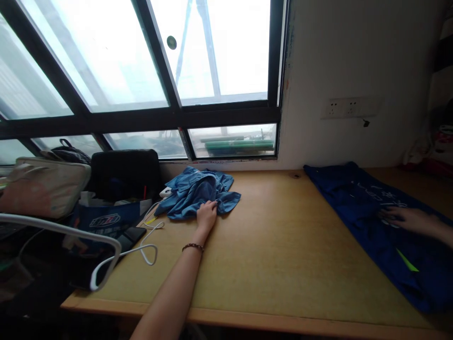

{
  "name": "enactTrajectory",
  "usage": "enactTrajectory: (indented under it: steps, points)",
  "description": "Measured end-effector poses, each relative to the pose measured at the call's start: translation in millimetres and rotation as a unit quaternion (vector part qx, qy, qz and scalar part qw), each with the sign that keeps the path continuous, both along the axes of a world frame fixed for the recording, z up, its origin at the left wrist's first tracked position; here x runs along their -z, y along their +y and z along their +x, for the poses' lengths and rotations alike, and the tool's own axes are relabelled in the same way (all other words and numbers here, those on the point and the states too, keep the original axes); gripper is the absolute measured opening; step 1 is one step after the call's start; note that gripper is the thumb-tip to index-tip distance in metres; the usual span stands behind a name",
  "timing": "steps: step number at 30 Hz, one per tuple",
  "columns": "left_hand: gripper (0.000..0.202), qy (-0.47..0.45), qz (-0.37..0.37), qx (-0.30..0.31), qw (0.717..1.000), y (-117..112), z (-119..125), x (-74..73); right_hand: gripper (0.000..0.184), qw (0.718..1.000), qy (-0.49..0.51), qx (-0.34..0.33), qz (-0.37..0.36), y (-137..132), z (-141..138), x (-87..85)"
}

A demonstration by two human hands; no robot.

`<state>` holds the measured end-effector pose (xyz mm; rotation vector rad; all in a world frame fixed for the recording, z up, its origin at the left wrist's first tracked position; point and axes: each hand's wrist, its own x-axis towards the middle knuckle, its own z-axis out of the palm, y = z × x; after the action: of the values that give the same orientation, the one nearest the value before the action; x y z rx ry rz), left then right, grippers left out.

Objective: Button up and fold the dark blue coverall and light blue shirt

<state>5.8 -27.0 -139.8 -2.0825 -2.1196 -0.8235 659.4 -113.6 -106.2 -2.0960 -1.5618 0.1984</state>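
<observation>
A crumpled light-blue garment (193, 189) lies at the back of the table near the window. My left hand (207, 215) reaches out to it, fingers closed on its front edge. On the right, a dark blue cloth (357, 203) with white printed marks is spread from the wall toward the front edge. Over the print on this cloth is my right hand (403, 219), touching or just above it; its fingers are blurred and partly lost against the dark fabric. A bright green piece (406, 260) shows on the cloth.
Left of the garment, a white cable (150, 245) loops across the wooden table (276, 245). A white curved tube (71, 229) crosses the left foreground. Bags (106, 217) and a black chair back (125, 174) crowd that side. Sockets (350, 107) are on the wall behind.
</observation>
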Motion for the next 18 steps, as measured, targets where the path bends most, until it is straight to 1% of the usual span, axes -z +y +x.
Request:
enactTrajectory:
  steps: [1,2,3,4,5,6,7,8,9,10,11,12,13,14,16,18]
  points:
    - [0.028,-0.030,0.003,0.037,0.999,-3.5,7.7,-2.8,0.025,0.999,-0.011,-0.047,-0.012,2.6,-16.9,-9.2]
    - [0.029,-0.068,0.009,0.085,0.994,-9.4,18.1,-5.6,0.028,0.997,-0.013,-0.065,0.026,3.4,-41.0,-17.6]
    - [0.029,-0.110,0.014,0.139,0.984,-17.8,31.4,-8.4,0.033,0.996,0.006,-0.073,0.050,2.5,-71.6,-24.5]
    - [0.030,-0.151,0.015,0.201,0.968,-28.6,47.1,-11.6,0.035,0.993,0.051,-0.087,0.059,0.2,-107.5,-28.9]
    - [0.030,-0.185,0.012,0.270,0.945,-41.6,64.2,-15.3,0.036,0.985,0.109,-0.115,0.075,-3.1,-146.3,-30.4]
    - [0.029,-0.208,-0.002,0.348,0.914,-56.2,81.7,-19.5,0.037,0.971,0.157,-0.158,0.084,-6.9,-185.7,-28.9]
    - [0.028,-0.217,-0.032,0.434,0.874,-71.5,98.3,-24.2,0.038,0.957,0.189,-0.199,0.089,-10.6,-222.9,-24.7]
    - [0.028,-0.210,-0.074,0.516,0.827,-86.4,112.9,-29.1,0.039,0.947,0.204,-0.230,0.097,-14.0,-255.9,-18.4]
    - [0.027,-0.195,-0.115,0.579,0.783,-99.9,124.6,-33.8,0.040,0.938,0.206,-0.257,0.106,-16.8,-283.0,-10.9]
    - [0.029,-0.183,-0.134,0.618,0.753,-111.1,132.9,-38.0,0.040,0.932,0.193,-0.283,0.116,-19.0,-303.5,-2.7]
    - [0.032,-0.175,-0.138,0.631,0.743,-119.1,137.6,-41.4,0.041,0.927,0.174,-0.310,0.120,-20.7,-317.4,5.4]
    - [0.034,-0.171,-0.128,0.626,0.750,-123.7,139.1,-43.8,0.042,0.922,0.150,-0.337,0.118,-22.1,-325.4,13.0]
    - [0.033,-0.172,-0.103,0.604,0.771,-124.7,137.6,-45.0,0.042,0.917,0.127,-0.361,0.112,-23.2,-328.7,19.8]
    - [0.030,-0.172,-0.071,0.567,0.802,-122.5,133.8,-45.1,0.041,0.913,0.106,-0.381,0.102,-24.2,-328.9,25.4]
    - [0.028,-0.154,-0.007,0.464,0.872,-110.4,121.7,-42.8,0.038,0.910,0.076,-0.398,0.083,-26.3,-325.7,32.3]
    - [0.026,-0.103,0.027,0.331,0.937,-92.9,107.1,-38.8,0.028,0.917,0.058,-0.390,0.066,-28.9,-324.6,32.8]
